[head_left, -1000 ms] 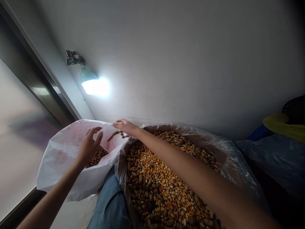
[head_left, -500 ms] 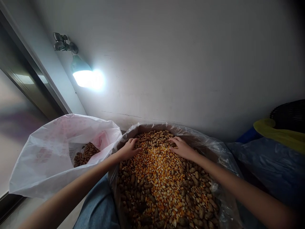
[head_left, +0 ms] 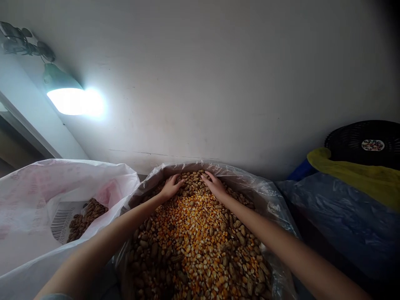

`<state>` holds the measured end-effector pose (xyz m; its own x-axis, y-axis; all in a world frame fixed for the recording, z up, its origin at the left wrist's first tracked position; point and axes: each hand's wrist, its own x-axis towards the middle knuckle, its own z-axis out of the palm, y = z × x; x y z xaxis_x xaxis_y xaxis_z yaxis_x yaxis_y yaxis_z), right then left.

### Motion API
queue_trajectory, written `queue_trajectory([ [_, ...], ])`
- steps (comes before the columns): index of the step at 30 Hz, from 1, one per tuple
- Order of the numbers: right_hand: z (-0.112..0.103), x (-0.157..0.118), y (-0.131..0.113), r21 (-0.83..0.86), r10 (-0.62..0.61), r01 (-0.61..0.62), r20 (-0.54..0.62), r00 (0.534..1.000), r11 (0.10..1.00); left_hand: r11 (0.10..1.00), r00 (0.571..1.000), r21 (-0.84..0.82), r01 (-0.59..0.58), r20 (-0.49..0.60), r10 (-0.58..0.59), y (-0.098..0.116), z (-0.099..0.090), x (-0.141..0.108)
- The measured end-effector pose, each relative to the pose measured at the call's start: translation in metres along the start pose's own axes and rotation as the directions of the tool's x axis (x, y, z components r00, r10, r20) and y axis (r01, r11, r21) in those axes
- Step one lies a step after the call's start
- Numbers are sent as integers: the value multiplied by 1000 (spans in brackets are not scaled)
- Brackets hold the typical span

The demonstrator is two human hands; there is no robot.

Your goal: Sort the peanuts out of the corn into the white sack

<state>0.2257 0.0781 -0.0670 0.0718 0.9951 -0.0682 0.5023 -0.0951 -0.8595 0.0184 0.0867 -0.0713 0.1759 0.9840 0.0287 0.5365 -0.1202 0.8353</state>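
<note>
A box lined with a clear plastic bag (head_left: 275, 208) holds yellow corn kernels (head_left: 200, 225) mixed with unshelled peanuts (head_left: 239, 237). Toward the far rim, a heap of peanuts (head_left: 194, 180) lies between my two hands. My left hand (head_left: 171, 186) rests at the heap's left side, fingers apart and touching the peanuts. On the opposite side my right hand (head_left: 215, 186) lies over the peanuts with its fingers spread. Neither hand has a clear grip on anything, though some fingertips are partly buried.
To the left stands a white plastic sack (head_left: 28, 233) with more peanuts (head_left: 86, 218) inside. A lit bulb (head_left: 67, 93) hangs by the wall (head_left: 200, 83). At right are a black fan (head_left: 353, 139), yellow cloth (head_left: 350, 173) and dark plastic (head_left: 337, 212).
Both hands have moved closer together at the far peanut heap, the right one reaching farther toward the rim. The view has turned right, so the fan shows more.
</note>
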Motion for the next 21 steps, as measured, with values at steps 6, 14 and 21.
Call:
queue_trajectory([
  [6, 14, -14, -17, 259, 11, -21, 39, 999, 966, 952, 999, -301, 47, 14, -45, 20, 23, -6],
  [14, 9, -69, -31, 448, -16, -109, 267, 964, 887, 841, 987, -529, 114, 158, -35, 35, 16, -55],
  [21, -30, -81, -21, 162, -161, 120, 278, 947, 980, 973, 984, -191, -133, 88, 152, 56, -5, -67],
])
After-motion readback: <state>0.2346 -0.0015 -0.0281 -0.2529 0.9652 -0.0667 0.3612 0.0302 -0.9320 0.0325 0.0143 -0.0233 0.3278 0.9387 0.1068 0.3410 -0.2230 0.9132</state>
